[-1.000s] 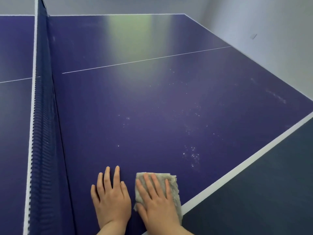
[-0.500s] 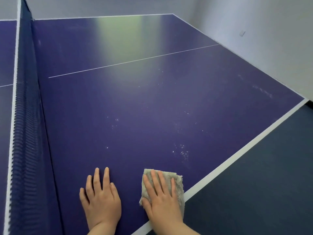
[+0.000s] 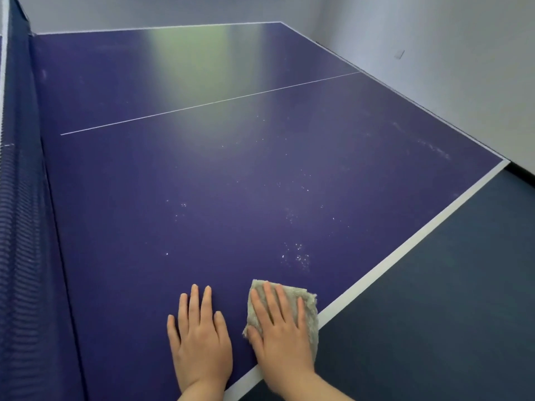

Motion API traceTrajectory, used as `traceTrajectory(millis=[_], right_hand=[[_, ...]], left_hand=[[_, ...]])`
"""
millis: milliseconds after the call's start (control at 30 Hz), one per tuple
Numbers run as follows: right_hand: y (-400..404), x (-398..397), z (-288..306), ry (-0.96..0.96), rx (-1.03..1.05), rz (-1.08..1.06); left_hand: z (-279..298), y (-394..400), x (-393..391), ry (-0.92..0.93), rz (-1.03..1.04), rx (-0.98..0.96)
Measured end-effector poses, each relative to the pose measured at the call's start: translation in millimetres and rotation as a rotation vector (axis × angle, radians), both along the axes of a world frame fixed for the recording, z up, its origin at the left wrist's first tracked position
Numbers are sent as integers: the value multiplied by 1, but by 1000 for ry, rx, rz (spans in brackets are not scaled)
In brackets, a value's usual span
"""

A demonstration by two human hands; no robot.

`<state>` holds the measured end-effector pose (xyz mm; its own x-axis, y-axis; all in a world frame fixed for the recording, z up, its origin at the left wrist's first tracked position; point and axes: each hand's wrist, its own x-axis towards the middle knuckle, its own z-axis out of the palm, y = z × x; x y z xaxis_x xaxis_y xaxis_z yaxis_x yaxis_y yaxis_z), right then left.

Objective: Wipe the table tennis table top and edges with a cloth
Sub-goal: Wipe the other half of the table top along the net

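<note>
The blue table top point(image 3: 231, 175) fills most of the view, with the net point(image 3: 20, 227) along its left side and white specks point(image 3: 295, 256) near the white edge line point(image 3: 405, 247). The left hand point(image 3: 199, 342) lies flat, fingers straight. The right hand point(image 3: 278, 334), fingers straight, presses the grey cloth point(image 3: 307, 302) just beside that edge

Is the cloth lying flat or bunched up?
Flat: the cloth lies spread on the table top beneath the right hand's straight fingers.
</note>
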<state>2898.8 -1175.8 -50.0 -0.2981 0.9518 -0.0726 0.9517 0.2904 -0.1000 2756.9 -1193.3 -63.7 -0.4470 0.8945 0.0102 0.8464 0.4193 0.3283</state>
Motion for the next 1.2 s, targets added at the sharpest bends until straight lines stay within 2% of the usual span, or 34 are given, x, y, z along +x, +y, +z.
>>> traceTrajectory(millis=[100, 200, 300, 400, 500, 567, 600, 733, 800, 833, 867, 933, 1000, 1033, 1100, 1200], right_hand=[[-4, -16, 0, -16, -75, 157], [18, -24, -3, -16, -66, 301], [50, -16, 1, -31, -121, 315], [69, 17, 6, -34, -158, 32], [51, 59, -6, -41, -25, -352], [24, 59, -9, 2, 50, -408], [11, 49, -10, 29, 62, -347], [5, -4, -4, 61, -9, 162], [38, -5, -3, 42, -21, 283], [56, 5, -2, 26, -30, 271], [73, 20, -2, -5, -59, 196], [91, 64, -7, -93, -74, -148], [80, 101, -7, -40, -24, -440], [66, 106, -7, -1, 7, -481], [28, 90, -8, 37, 42, -392], [0, 37, -5, 71, -15, -47]], left_hand=[[-2, -1, 0, 33, -18, -47], [-4, -3, -1, 45, -11, -37], [-2, -2, -1, 47, 1, -32], [0, -3, 1, 39, 5, -39], [0, -4, 3, 40, 3, -41], [0, -3, 3, 40, 10, -41], [0, -2, 3, 40, 10, -41], [-1, -1, 4, 56, -3, -39], [-1, -1, 3, 72, 3, -40], [-2, -1, 3, 71, 9, -35], [-2, 0, 4, 69, 14, -33], [-2, -1, 5, 76, 16, -40], [-1, -2, 7, 78, 15, -42], [-1, -2, 6, 81, 15, -38], [-1, -1, 5, 100, 9, -40], [0, 0, 6, 106, 8, -40]])
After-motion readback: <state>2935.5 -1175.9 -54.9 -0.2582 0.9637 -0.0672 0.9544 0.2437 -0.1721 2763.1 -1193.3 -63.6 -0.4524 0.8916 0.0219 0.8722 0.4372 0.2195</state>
